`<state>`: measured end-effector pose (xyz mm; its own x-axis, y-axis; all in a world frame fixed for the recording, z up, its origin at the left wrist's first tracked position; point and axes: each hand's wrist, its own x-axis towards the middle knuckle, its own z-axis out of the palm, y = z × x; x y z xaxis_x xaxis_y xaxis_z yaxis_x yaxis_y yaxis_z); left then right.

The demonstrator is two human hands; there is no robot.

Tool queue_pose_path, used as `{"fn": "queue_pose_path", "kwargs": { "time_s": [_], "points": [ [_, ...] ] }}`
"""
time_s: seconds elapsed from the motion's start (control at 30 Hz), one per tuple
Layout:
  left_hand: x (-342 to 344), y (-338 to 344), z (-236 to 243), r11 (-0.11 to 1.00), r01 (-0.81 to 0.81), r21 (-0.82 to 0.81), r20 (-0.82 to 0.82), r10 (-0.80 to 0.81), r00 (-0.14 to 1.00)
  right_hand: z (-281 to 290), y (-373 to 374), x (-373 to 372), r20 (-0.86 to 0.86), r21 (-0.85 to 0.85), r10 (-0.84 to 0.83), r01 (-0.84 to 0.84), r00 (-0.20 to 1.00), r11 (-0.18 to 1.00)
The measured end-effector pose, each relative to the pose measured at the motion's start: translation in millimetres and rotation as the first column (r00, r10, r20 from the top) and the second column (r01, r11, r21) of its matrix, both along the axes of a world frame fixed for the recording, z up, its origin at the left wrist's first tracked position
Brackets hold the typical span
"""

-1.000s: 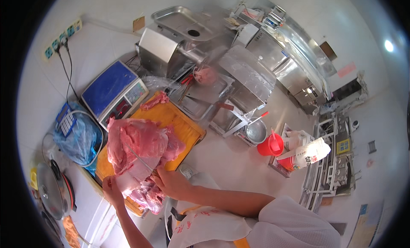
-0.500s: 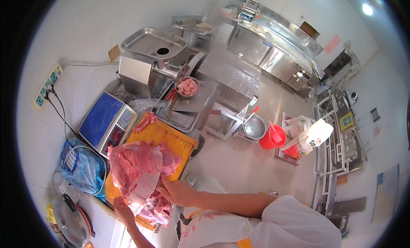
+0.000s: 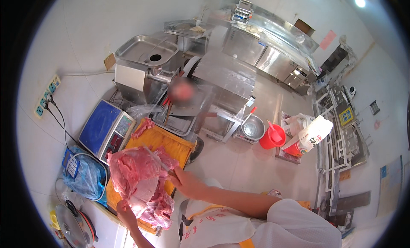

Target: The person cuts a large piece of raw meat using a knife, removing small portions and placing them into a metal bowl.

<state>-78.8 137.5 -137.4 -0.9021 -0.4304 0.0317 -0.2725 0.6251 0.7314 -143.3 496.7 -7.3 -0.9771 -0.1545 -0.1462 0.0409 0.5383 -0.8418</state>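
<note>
A large slab of raw red meat (image 3: 132,169) with a paler patch lies on the yellow cutting board (image 3: 174,142). My right hand (image 3: 187,182) is wrapped round the handle of a knife (image 3: 156,158), its thin blade lying across the far right part of the meat. At the near left edge of the slab, my left hand (image 3: 126,214) is closed on the meat, fingertips partly hidden. A small strip of meat (image 3: 143,127) rests apart at the board's far left corner.
Left of the board stand a blue-topped scale (image 3: 100,125), a blue plastic bag (image 3: 87,175) and a lidded pan (image 3: 70,224). Beyond are a steel meat grinder (image 3: 132,77) and metal trays (image 3: 185,120). Over the floor at right are a red bucket (image 3: 269,140) and a metal bowl (image 3: 253,127).
My right hand has moved slightly away and to the right, carrying the knife from the middle of the meat to its far right part. My left hand keeps its grip.
</note>
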Motion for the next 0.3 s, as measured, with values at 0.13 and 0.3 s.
{"fn": "queue_pose_path", "kwargs": {
  "time_s": [0.13, 0.3],
  "points": [
    [1, -4, -7, 1.0, -0.009, -0.016, -0.023, 0.009, 1.0, 26, 42, -11, -0.088, 0.005, -0.23, 0.231, 0.969, 0.973],
    [-2, -14, -18, 0.999, 0.051, -0.001, 0.014, -0.051, 0.999, 65, 134, -36, 0.109, -0.02, -0.48, 0.484, 0.871, 0.875]
  ]
}}
